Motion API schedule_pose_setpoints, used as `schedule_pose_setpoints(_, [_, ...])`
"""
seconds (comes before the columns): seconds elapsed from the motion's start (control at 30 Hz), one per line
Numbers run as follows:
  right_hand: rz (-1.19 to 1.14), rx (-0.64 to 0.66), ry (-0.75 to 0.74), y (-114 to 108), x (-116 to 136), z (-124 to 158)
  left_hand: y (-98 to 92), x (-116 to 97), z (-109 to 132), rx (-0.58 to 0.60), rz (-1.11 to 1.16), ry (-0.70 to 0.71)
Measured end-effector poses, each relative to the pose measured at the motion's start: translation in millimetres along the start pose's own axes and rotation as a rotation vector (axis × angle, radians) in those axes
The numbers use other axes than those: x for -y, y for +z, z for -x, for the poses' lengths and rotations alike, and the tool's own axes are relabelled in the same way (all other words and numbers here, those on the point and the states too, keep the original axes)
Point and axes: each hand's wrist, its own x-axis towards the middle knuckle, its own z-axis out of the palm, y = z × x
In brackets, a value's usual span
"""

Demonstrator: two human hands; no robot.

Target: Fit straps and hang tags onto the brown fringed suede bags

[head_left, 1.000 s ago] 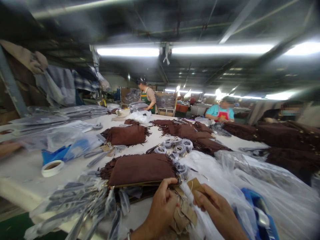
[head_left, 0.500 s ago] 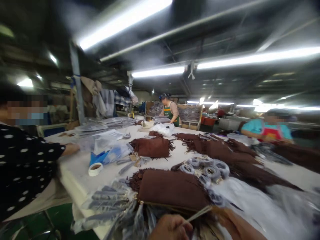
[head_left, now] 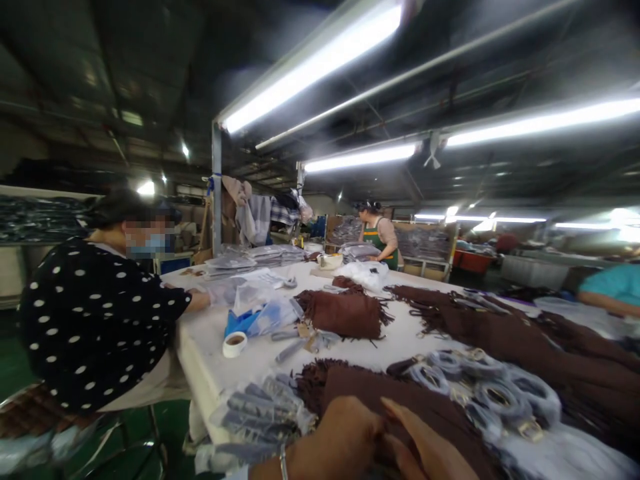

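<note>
At the bottom of the view, my left hand (head_left: 345, 430), with a bracelet at its wrist, is closed in front of a brown fringed bag (head_left: 385, 390). My right hand (head_left: 425, 440) comes in from the right, its fingers pressed together and meeting the left. Whatever lies between the two hands is hidden behind them. The bag rests flat on the white table, fringe to the left, its lower part covered by my hands. Plastic-wrapped grey strips (head_left: 265, 407) lie left of it. Coiled straps in clear wrap with gold-coloured buckles (head_left: 495, 393) sit to its right.
A tape roll (head_left: 235, 345) stands by blue and clear plastic (head_left: 260, 319). Another brown fringed bag (head_left: 345, 313) lies farther back, with brown pieces (head_left: 500, 327) at right. A co-worker in a polka-dot top (head_left: 100, 320) sits left; another in a green apron (head_left: 380, 240) stands behind.
The view has swung left, so everything sits farther right. My hands have come together over the bag's near part. The thin pale strands seen between them earlier are no longer visible.
</note>
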Motion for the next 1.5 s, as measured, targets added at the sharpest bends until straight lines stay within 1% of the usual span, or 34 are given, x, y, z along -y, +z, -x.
schedule_pose_setpoints(0.07, [-0.285, 0.109, 0.204, 10, 24, -6, -1.2, 4, 6, 0.028, 0.028, 0.101])
schedule_pose_setpoints(0.13, [-0.498, 0.185, 0.351, 17, 35, -9, -5.0, 7, 18, 0.035, 0.098, 0.175])
schedule_pose_setpoints(0.2, [-0.644, 0.237, 0.401, 22, 37, -9, -9.0, 8, 32, 0.022, 0.188, 0.153])
schedule_pose_setpoints(0.3, [-0.741, 0.342, 0.371, 22, 37, -6, -10.4, 6, 53, -0.016, 0.310, 0.043])
schedule_pose_setpoints(0.37, [-0.713, 0.399, 0.335, 21, 39, -3, -6.2, 5, 64, -0.046, 0.354, -0.058])
schedule_pose_setpoints(0.47, [-0.541, 0.419, 0.287, 19, 45, -1, 6.2, 7, 77, -0.085, 0.405, -0.199])
schedule_pose_setpoints(0.5, [-0.472, 0.421, 0.266, 19, 48, 0, 10.8, 9, 80, -0.082, 0.437, -0.217])
schedule_pose_setpoints(0.57, [-0.358, 0.439, 0.212, 19, 52, -1, 18.1, 14, 88, -0.052, 0.531, -0.205])
schedule_pose_setpoints(0.63, [-0.297, 0.447, 0.167, 20, 56, -4, 20.1, 21, 94, -0.016, 0.610, -0.190])
schedule_pose_setpoints(0.67, [-0.282, 0.438, 0.167, 19, 57, -7, 18.7, 25, 97, -0.023, 0.615, -0.194])
schedule_pose_setpoints(0.7, [-0.279, 0.419, 0.182, 19, 58, -11, 15.7, 30, 99, -0.069, 0.586, -0.206])
schedule_pose_setpoints(0.8, [-0.329, 0.333, 0.219, 18, 61, -25, 2.1, 45, 102, -0.318, 0.337, -0.202])
schedule_pose_setpoints(0.83, [-0.351, 0.306, 0.210, 18, 62, -30, -2.4, 51, 102, -0.369, 0.241, -0.175])
schedule_pose_setpoints(0.87, [-0.367, 0.276, 0.191, 19, 64, -36, -6.2, 56, 101, -0.380, 0.156, -0.142])
schedule_pose_setpoints(0.97, [-0.386, 0.211, 0.138, 28, 70, -48, -11.7, 65, 95, -0.281, -0.030, -0.099])
schedule_pose_setpoints(1.1, [-0.370, 0.182, 0.119, 46, 76, -55, -8.6, 70, 87, -0.196, -0.215, -0.139])
schedule_pose_setpoints(1.2, [-0.323, 0.161, 0.118, 54, 75, -55, -3.7, 75, 84, -0.155, -0.274, -0.164])
schedule_pose_setpoints(1.3, [-0.291, 0.167, 0.114, 57, 73, -54, -1.4, 79, 84, -0.124, -0.322, -0.149])
schedule_pose_setpoints(1.4, [-0.287, 0.156, 0.084, 59, 72, -52, -4.4, 77, 83, -0.088, -0.406, -0.118])
schedule_pose_setpoints(1.5, [-0.300, 0.139, 0.060, 60, 71, -50, -12.1, 72, 79, -0.024, -0.461, -0.075])
